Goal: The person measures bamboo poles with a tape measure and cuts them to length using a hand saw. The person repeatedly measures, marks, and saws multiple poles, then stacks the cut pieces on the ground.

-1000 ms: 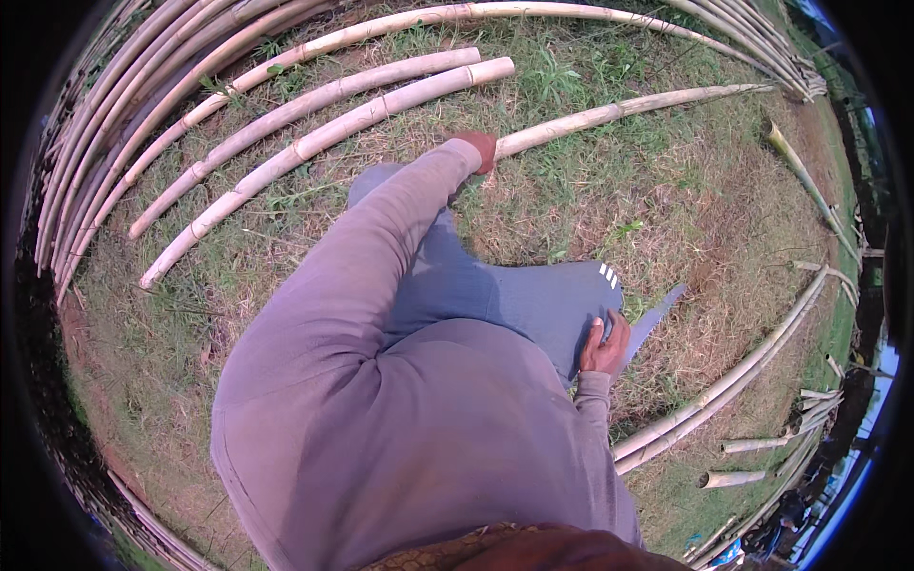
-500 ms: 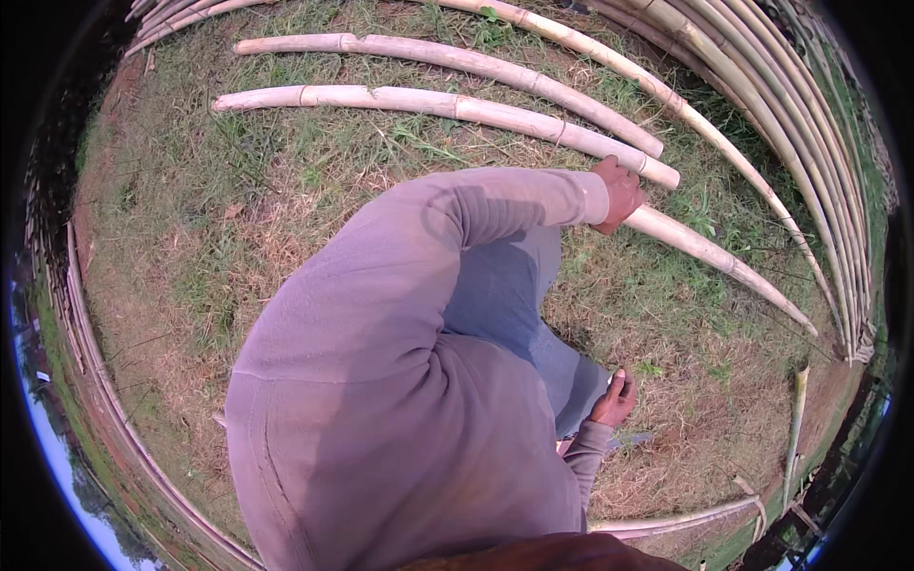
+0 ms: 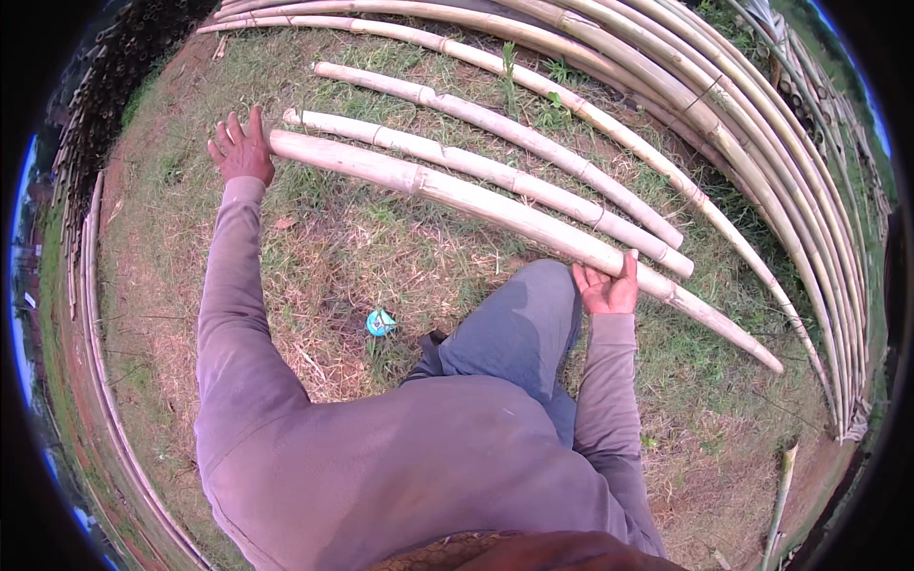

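A thick pale bamboo pole (image 3: 495,211) lies slantwise before me, its broad end at the left and its thin end toward the right. My left hand (image 3: 245,152) is at the broad end, fingers spread wide, palm down; whether it touches the cut end is hard to tell. Beneath the pole's right half, my right hand (image 3: 609,287) is turned palm up, with the thumb raised along the far side, and holds it. Just beyond lie two shorter bamboo pieces, a nearer one (image 3: 505,176) and a farther one (image 3: 562,143), roughly parallel to it.
A long thin bamboo pole (image 3: 476,59) curves past the short pieces, and a stack of long poles (image 3: 762,162) fills the far right. On the grass near my bent knee (image 3: 514,324) sits a small turquoise round object (image 3: 381,324). More poles (image 3: 105,371) line the left side.
The thick pole has moved left, beside the short pieces. My left hand has swung from its end at the right to the far left and opened. My right hand has risen to the pole.
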Tool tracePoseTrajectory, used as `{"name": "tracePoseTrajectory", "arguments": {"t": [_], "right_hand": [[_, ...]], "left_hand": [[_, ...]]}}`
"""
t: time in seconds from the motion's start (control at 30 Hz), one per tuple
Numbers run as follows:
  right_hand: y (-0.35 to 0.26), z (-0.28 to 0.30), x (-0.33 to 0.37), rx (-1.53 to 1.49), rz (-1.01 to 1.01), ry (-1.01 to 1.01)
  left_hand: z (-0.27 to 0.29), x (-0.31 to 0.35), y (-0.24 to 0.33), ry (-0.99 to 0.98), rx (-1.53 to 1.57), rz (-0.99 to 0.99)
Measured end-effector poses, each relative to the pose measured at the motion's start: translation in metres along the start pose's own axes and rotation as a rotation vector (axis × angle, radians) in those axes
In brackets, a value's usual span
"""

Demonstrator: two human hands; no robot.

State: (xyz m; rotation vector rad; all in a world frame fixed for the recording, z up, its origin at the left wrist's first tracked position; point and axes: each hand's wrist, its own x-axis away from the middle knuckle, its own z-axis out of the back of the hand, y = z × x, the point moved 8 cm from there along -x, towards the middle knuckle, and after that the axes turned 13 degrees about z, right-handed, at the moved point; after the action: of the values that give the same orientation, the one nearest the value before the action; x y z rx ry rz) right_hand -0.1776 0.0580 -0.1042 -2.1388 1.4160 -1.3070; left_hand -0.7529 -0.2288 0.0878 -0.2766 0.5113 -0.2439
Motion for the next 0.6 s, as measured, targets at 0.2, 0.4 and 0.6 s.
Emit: {"name": "tracePoseTrajectory", "arguments": {"t": [0.2,0.4,0.6], "right_hand": [[0.024,-0.037,0.101,1.329,0.571,-0.805],[-0.051,0.116,0.119,1.299,0.618,-0.246],[-0.298,0.006,0.295,1.322,1.429,-0.019]], "left_hand": [[0.005,0.097,0.152,-0.112,0.736,-0.416],[0.032,0.209,0.293,-0.541,1.023,-0.738],[0.381,0.170,0.216,0.012,2.166,-1.136]]}}
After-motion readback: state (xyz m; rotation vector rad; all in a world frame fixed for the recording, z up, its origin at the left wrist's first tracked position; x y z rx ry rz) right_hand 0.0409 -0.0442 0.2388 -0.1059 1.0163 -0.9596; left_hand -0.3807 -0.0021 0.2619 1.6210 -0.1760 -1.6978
